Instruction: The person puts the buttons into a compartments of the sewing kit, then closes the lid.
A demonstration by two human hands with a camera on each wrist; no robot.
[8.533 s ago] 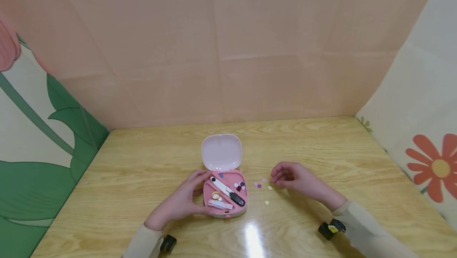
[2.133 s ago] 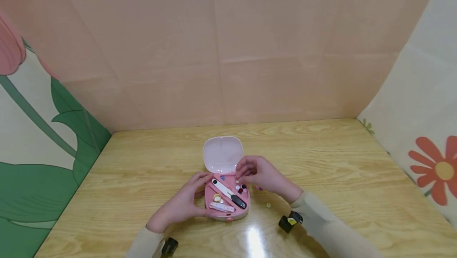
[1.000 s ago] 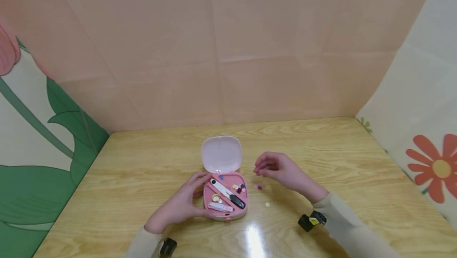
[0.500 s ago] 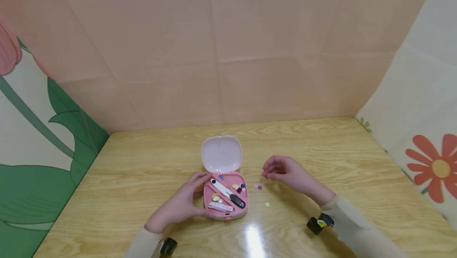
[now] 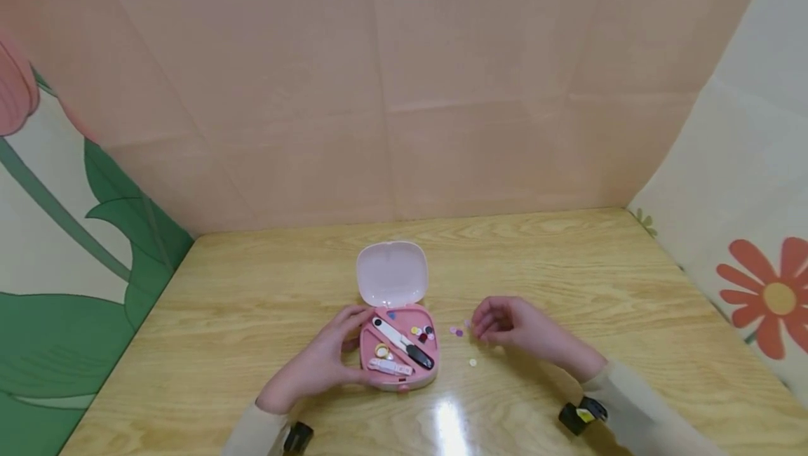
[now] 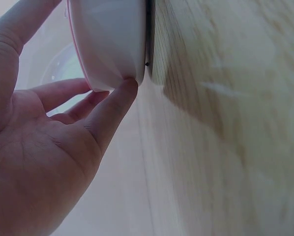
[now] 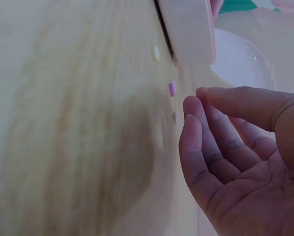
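My left hand (image 5: 325, 358) holds the left side of a small pink box (image 5: 435, 372), thumb at the front and fingers behind; in the left wrist view a fingertip (image 6: 130, 86) touches its pale wall. The box has its lid (image 5: 393, 273) raised. A long white-and-black tool (image 5: 404, 344) lies diagonally inside, with several buttons (image 5: 423, 337) to its right. To the right of the box, my right hand (image 5: 517, 326) hovers low over the table with fingers loosely bent, beside a pale lilac button (image 5: 468, 323). Nothing shows between its fingertips in the right wrist view.
A purple button (image 7: 172, 88) and a pale button (image 7: 156, 53) lie on the wooden table (image 5: 271, 280) between box and right hand. In the box's left compartment are a yellow ring-shaped item (image 5: 381, 350) and a white folded item (image 5: 391, 366). A pink backdrop (image 5: 391, 126) stands behind.
A yellow button has gone into the box's right compartment since the oldest frame. My right hand has moved from over the box back right and down to the loose buttons. My left hand stays put.
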